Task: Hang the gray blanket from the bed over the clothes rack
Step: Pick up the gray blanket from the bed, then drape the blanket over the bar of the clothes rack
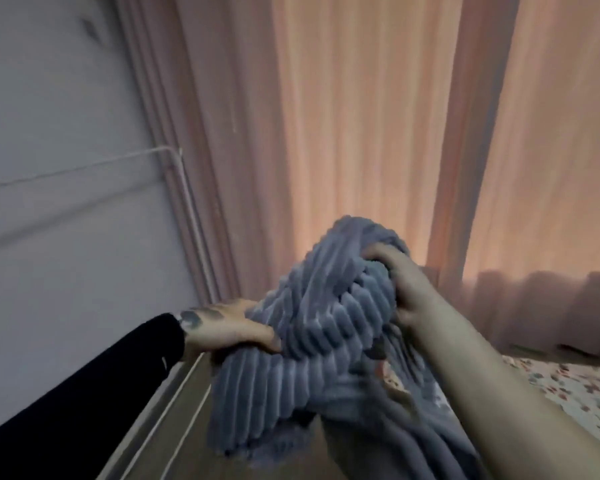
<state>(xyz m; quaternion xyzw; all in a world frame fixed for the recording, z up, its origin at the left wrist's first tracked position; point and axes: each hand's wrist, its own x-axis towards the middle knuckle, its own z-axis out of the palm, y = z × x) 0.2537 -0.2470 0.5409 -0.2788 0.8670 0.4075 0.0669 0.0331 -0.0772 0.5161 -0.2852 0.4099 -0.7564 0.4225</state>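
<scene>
The gray blanket (312,327), thick and ribbed, is bunched up in the air at lower centre and hangs down toward the floor. My left hand (229,327), in a black sleeve, grips its left side with the thumb pressed into the folds. My right hand (406,289) clutches the top right of the bundle, fingers dug into the fabric. A thin white clothes rack (184,209) stands against the wall at left; its top bar and one upright show. The bed (568,386) with a floral sheet lies at lower right.
Pink curtains (361,133) fill the back, lit from behind. A pale wall (49,133) runs along the left. Wooden floor (174,420) with a white skirting strip shows between the wall and the blanket.
</scene>
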